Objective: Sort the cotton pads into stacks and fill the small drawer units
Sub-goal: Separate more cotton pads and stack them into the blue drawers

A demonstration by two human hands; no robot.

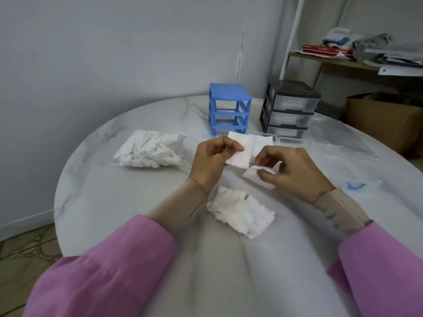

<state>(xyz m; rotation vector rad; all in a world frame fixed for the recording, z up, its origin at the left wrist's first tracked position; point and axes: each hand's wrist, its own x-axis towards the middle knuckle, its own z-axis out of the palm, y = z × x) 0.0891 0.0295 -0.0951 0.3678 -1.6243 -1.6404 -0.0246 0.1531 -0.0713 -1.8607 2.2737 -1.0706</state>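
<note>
My left hand (211, 160) pinches a flat white cotton pad (239, 159) above the table's middle. Just right of it, my right hand (295, 170) pinches another cotton pad (256, 178) by its edge, low over the table. A loose pile of pads (240, 212) lies below both hands. A clear bag of pads (150, 148) lies to the left. Behind the hands stand a blue drawer frame (229, 108) with no drawers in it and a black drawer unit (289, 109) with clear drawers. A pad stack in a clear drawer (261, 140) sits just behind my hands.
The round marble table (114, 202) stands against a grey wall. Clear plastic wrapping (348, 165) with a blue mark lies at the right. A shelf with books and papers (343, 53) and a cardboard box (384, 120) stand beyond the table's right side.
</note>
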